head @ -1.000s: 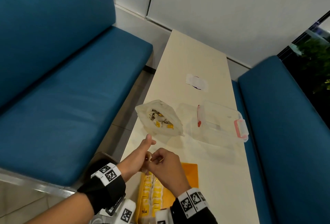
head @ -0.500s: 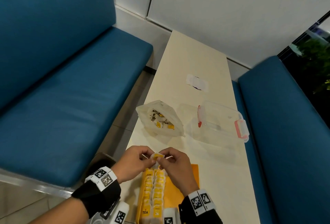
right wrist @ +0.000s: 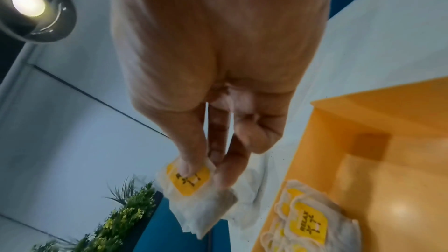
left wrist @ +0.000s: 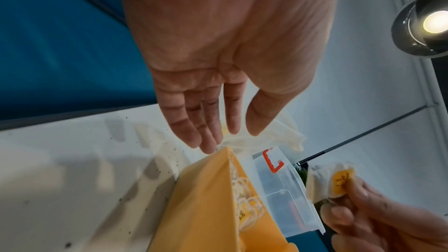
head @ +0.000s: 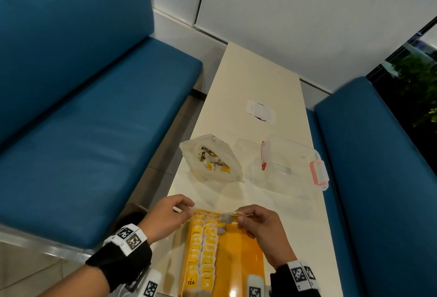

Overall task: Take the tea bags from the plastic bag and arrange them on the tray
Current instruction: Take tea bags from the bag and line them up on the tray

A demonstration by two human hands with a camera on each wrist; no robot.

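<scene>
A yellow tray (head: 238,259) lies at the near end of the table, with two rows of yellow-tagged tea bags (head: 203,247) along its left side. My right hand (head: 238,216) pinches one tea bag (head: 225,218) by its yellow tag, just above the tray's far edge; in the right wrist view, thumb and fingers clamp the tea bag's tag (right wrist: 191,179). My left hand (head: 186,206) hovers at the tray's far left corner, fingers relaxed and holding nothing (left wrist: 225,137). The white plastic bag (head: 212,161) lies open beyond the tray with more tea bags inside.
A clear lidded container (head: 290,166) with pink clips sits right of the plastic bag. A small white wrapper (head: 261,113) lies farther up the narrow cream table (head: 260,79). Blue benches (head: 94,131) flank the table on both sides.
Both hands were together on the tea bag over the tray's far end. The left hand has since let go and moved left, and the right hand shifted right with the tea bag.
</scene>
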